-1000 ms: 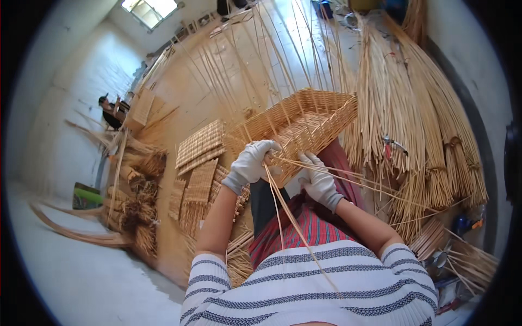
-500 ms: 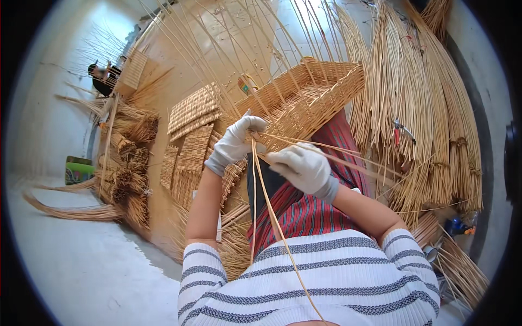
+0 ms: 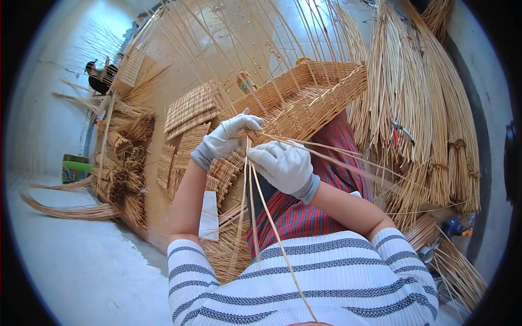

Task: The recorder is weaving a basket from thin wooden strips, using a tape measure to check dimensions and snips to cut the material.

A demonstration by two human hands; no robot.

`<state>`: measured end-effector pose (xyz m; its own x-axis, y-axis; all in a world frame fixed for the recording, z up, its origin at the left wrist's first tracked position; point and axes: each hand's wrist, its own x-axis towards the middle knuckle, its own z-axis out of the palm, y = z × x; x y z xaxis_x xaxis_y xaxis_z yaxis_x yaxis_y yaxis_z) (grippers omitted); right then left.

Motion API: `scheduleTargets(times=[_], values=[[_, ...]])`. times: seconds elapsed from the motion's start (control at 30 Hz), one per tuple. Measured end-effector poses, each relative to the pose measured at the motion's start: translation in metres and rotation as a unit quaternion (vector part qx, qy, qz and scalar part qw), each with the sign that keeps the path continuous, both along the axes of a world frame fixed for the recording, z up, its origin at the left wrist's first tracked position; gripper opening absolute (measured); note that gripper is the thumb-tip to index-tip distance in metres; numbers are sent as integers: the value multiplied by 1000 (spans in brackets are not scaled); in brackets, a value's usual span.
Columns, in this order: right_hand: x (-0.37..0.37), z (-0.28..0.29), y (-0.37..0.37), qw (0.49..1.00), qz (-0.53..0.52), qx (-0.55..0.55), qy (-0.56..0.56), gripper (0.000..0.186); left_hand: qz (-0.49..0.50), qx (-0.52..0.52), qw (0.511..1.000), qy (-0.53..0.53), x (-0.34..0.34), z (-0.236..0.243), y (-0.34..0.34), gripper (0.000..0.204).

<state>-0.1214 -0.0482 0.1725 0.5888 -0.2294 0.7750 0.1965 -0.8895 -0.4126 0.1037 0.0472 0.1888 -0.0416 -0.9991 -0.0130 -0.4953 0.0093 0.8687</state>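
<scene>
A shallow rectangular wicker basket (image 3: 321, 111) rests tilted across my lap, its long upright stakes rising toward the far side. My left hand (image 3: 225, 136), in a white glove, closes round the basket's near left corner. My right hand (image 3: 283, 167), gloved the same way, is just right of it, fingers pinched at the wicker strands (image 3: 266, 204) hanging from that corner. Several strands run down over my lap, and others stretch to the right past my right hand. The fingertips of both hands partly hide where the strands meet the weave.
Woven wicker panels (image 3: 190, 111) lie stacked at the left. Long bundles of wicker rods (image 3: 399, 103) cover the right side, with pruning shears (image 3: 401, 131) on them. More bundles (image 3: 130, 163) stand far left, near another person (image 3: 100, 79). A green container (image 3: 76, 169) sits by the wall.
My right hand has moved left and slightly down, close to my left hand at the corner. My left hand has shifted a little left. The hanging strands have spread apart.
</scene>
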Motion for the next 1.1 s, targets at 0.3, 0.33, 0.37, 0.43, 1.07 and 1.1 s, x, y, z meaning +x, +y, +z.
scheduleTargets(times=[0.3,0.33,0.37,0.43,1.07,1.1], values=[[-20,-5,-18,998,65,25,1,25,-12,-7,1000,-5,6,-11,5,32],[-21,-7,-19,998,64,26,3,25,3,-26,1000,-3,4,-14,4,30],[-21,-9,-21,997,70,27,-8,24,20,-45,999,-2,0,-14,3,30],[-26,-13,-33,992,113,63,-10,16,65,-52,996,8,-11,-14,3,27],[118,5,-88,940,199,277,16,54,360,-205,909,-36,-79,-54,-8,33],[115,2,-94,940,201,273,18,54,359,-183,912,-78,-78,-52,-5,31]])
